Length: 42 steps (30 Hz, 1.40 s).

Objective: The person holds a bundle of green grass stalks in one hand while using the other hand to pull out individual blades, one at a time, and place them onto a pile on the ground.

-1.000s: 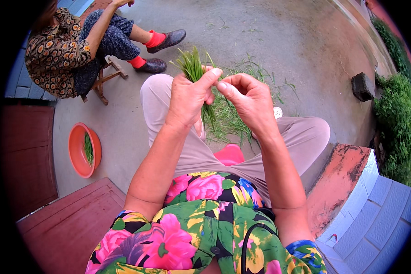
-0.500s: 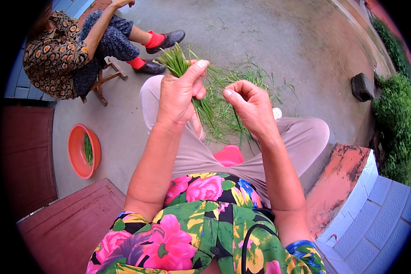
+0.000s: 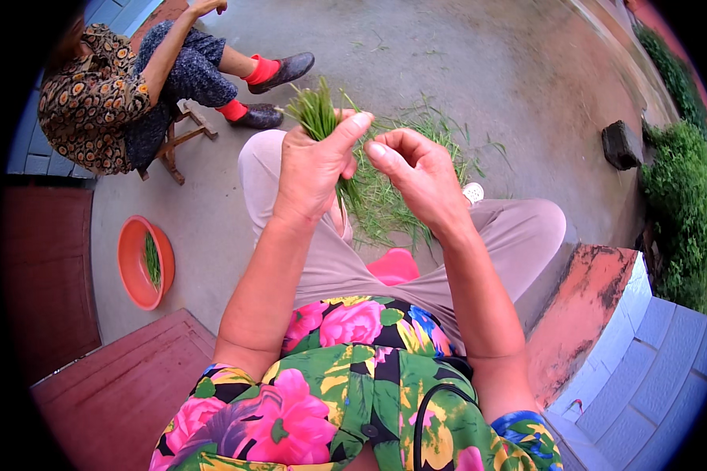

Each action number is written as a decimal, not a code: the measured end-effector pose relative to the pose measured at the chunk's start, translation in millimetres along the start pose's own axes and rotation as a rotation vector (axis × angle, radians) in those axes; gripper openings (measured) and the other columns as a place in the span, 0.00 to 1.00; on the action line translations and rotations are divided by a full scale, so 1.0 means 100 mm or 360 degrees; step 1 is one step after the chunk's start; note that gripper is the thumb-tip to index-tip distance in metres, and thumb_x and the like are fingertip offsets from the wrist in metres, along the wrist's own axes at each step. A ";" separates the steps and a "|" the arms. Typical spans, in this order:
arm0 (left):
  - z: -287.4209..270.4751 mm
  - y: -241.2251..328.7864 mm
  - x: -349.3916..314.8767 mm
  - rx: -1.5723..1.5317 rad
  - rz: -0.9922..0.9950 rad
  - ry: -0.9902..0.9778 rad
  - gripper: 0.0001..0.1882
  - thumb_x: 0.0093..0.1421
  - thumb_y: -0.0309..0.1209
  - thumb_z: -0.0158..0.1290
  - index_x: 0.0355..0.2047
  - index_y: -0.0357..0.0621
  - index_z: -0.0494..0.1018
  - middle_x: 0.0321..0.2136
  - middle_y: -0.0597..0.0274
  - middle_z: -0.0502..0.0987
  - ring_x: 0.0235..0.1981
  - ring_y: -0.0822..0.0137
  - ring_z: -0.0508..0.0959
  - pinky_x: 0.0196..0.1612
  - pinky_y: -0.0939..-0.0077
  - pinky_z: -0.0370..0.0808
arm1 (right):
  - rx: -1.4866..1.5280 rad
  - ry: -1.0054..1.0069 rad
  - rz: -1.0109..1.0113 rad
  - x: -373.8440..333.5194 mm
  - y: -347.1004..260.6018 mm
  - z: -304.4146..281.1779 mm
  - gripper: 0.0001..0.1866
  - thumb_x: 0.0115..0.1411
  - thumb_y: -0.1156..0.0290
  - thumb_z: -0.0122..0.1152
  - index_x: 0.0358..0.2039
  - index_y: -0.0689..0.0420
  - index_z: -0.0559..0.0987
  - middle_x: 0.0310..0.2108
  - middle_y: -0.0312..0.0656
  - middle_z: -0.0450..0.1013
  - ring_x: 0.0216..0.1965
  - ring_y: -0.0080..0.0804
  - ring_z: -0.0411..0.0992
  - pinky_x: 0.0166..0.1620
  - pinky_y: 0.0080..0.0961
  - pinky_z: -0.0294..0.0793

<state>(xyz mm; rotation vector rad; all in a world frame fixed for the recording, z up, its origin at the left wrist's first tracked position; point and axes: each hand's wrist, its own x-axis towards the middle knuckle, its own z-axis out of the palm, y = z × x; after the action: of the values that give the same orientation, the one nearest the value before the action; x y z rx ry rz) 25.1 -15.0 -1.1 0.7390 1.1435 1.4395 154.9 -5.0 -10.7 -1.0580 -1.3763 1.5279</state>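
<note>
A bunch of thin green chives (image 3: pixel 314 112) is wrapped in the fingers of my left hand (image 3: pixel 316 169), its ends sticking out above the fist and trailing below it. Close beside it, my right hand (image 3: pixel 423 174) has thumb and forefinger pinched together, almost at the left thumb. Whatever lies in that pinch is too small or too hidden to make out. Under both hands, loose green trimmings (image 3: pixel 393 200) are scattered over the ground between my legs.
At the left an orange-red basin (image 3: pixel 166 290) holds some green stalks. Another person (image 3: pixel 94 102) sits on a wooden stool (image 3: pixel 170 161) at the upper left. A dark block (image 3: pixel 622 147) and green bushes (image 3: pixel 679 204) are on the right. Something pink (image 3: pixel 394 268) shows between my thighs.
My right hand has moved left and slightly up, closer to my left hand. The left hand has shifted slightly right with the chives, and the stalk that hung under the right hand no longer shows.
</note>
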 end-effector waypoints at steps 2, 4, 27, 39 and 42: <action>0.02 -0.02 -0.03 -0.0004 -0.0035 -0.0087 0.06 0.47 0.28 0.55 0.25 0.40 0.72 0.17 0.68 0.70 0.11 0.80 0.64 0.12 0.88 0.58 | 0.0081 0.0021 0.0002 0.03 0.02 0.00 0.10 0.50 0.68 0.55 0.24 0.63 0.72 0.18 0.31 0.66 0.21 0.14 0.60 0.25 0.14 0.60; 0.04 -0.03 -0.05 0.0024 -0.0024 -0.0088 0.06 0.47 0.28 0.55 0.25 0.40 0.72 0.16 0.68 0.69 0.11 0.80 0.63 0.13 0.88 0.58 | 0.0161 0.0042 0.0003 0.02 0.03 -0.01 0.09 0.50 0.69 0.55 0.24 0.63 0.72 0.18 0.31 0.66 0.21 0.14 0.60 0.25 0.15 0.60; -0.20 0.16 0.12 -0.0261 0.0117 0.0132 0.05 0.48 0.27 0.53 0.24 0.43 0.68 0.14 0.73 0.60 0.12 0.81 0.57 0.15 0.86 0.56 | -0.0004 0.0130 0.0151 -0.07 0.34 -0.23 0.06 0.50 0.70 0.50 0.23 0.58 0.73 0.17 0.29 0.64 0.14 0.10 0.53 0.17 0.09 0.52; -0.16 0.19 0.09 -0.0285 0.0161 0.0092 0.05 0.49 0.27 0.53 0.25 0.42 0.68 0.15 0.72 0.62 0.11 0.81 0.58 0.14 0.85 0.57 | -0.0058 0.0234 0.0233 -0.04 0.40 -0.22 0.07 0.48 0.71 0.51 0.21 0.61 0.72 0.17 0.32 0.66 0.18 0.14 0.59 0.22 0.13 0.58; -0.16 0.19 0.10 -0.0288 0.0177 0.0095 0.05 0.49 0.27 0.53 0.25 0.42 0.68 0.16 0.71 0.63 0.11 0.81 0.58 0.14 0.85 0.57 | 0.0497 0.0214 0.0423 -0.02 0.39 -0.24 0.06 0.49 0.72 0.49 0.21 0.61 0.70 0.15 0.32 0.63 0.12 0.13 0.55 0.15 0.12 0.53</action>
<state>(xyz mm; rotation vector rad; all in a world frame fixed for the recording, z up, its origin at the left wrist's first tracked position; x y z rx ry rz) 1.4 -8.0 9.1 0.6439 1.0141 1.6443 176.6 -2.3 -51.2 -1.1528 -0.8949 1.7594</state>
